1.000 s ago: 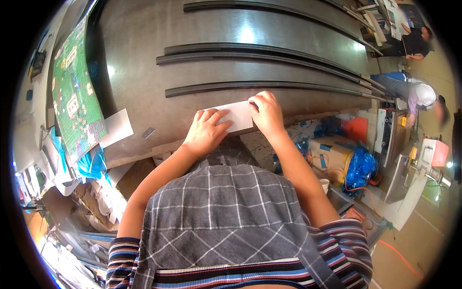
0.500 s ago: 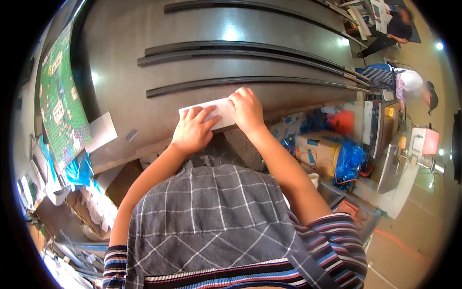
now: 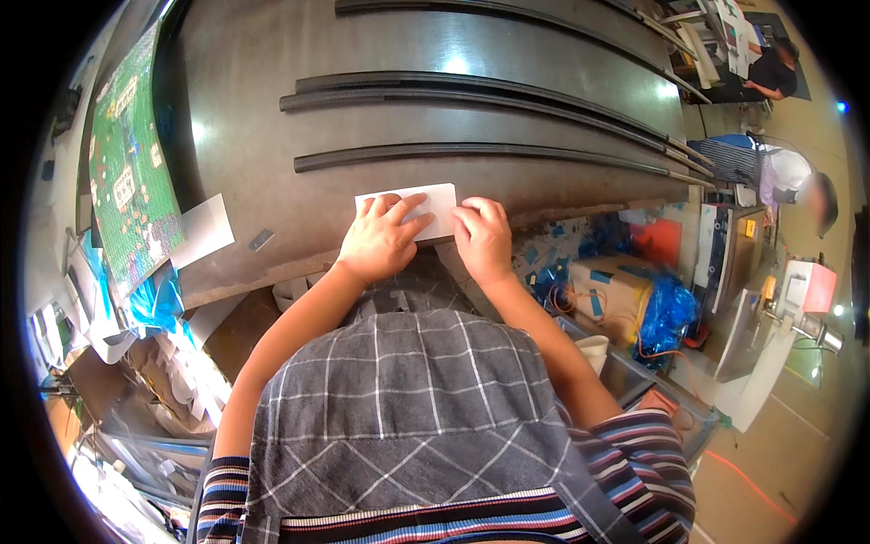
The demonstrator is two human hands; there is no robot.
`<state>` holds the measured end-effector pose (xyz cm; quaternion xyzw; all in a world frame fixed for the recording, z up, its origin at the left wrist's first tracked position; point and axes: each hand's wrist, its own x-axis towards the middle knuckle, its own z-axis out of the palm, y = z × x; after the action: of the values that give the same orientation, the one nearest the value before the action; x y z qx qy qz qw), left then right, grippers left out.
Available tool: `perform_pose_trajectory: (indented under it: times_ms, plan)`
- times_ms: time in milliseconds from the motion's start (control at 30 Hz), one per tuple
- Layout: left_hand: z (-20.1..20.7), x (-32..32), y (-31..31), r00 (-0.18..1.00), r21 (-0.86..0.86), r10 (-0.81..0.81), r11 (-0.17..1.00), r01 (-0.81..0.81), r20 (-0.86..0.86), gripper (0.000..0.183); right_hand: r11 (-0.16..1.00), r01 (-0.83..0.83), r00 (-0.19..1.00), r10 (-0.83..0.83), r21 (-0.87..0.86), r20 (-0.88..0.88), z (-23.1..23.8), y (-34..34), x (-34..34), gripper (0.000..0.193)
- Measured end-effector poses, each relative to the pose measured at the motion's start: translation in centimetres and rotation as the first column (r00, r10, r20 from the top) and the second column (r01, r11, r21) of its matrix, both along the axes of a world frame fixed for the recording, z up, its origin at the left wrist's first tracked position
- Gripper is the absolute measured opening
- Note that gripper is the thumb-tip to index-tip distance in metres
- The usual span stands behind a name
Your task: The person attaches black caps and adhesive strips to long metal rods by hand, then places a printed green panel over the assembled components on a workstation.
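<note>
A white folded-looking sheet of paper (image 3: 441,201) lies at the near edge of the dark table, just in front of me. My left hand (image 3: 382,240) rests flat across its left part, fingers spread and pressing down. At the sheet's right edge my right hand (image 3: 485,240) has its fingers curled and closed together, the fingertips against the paper's side. Whether the thumb is under the sheet is hidden.
Several long black tubes (image 3: 399,156) with thinner rods at their right ends lie across the dark table (image 3: 245,136). A green patterned panel (image 3: 136,168), a white sheet (image 3: 207,234) and a small grey piece (image 3: 261,240) are at left. Blue plastic (image 3: 669,313) and a cardboard box (image 3: 603,283) sit lower right.
My right hand has slid from the paper's upper right corner down along its right edge, fingers more curled. My left hand stays on the sheet. The whole view has shifted slightly.
</note>
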<state>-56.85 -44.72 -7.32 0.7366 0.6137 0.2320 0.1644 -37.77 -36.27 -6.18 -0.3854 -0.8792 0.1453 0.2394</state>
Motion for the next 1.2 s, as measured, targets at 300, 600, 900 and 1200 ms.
perform_pose_trajectory:
  times_ms: [300,600,900,1200]
  plan:
    - [0.0,0.5,0.0,0.999,0.008,0.037,0.999,-0.037,0.007,0.050,0.960,0.013,0.999,0.001,-0.280,0.051,-0.4,4.9,-1.5,0.006]
    - [-0.5,0.8,-0.1,0.998,0.062,0.062,0.996,-0.061,-0.013,0.032,0.997,-0.077,0.931,0.067,0.015,0.358,-0.6,1.2,-3.1,0.003]
    - [0.4,1.3,1.8,0.994,0.150,0.065,0.986,-0.078,0.093,0.060,0.995,0.051,0.998,-0.053,0.090,0.020,0.6,1.0,-3.1,0.017]
    - [-0.2,2.2,1.9,1.000,0.081,0.023,0.996,-0.024,0.014,0.066,0.992,-0.100,0.993,0.095,-0.081,-0.067,-1.3,-2.7,-0.9,0.010]
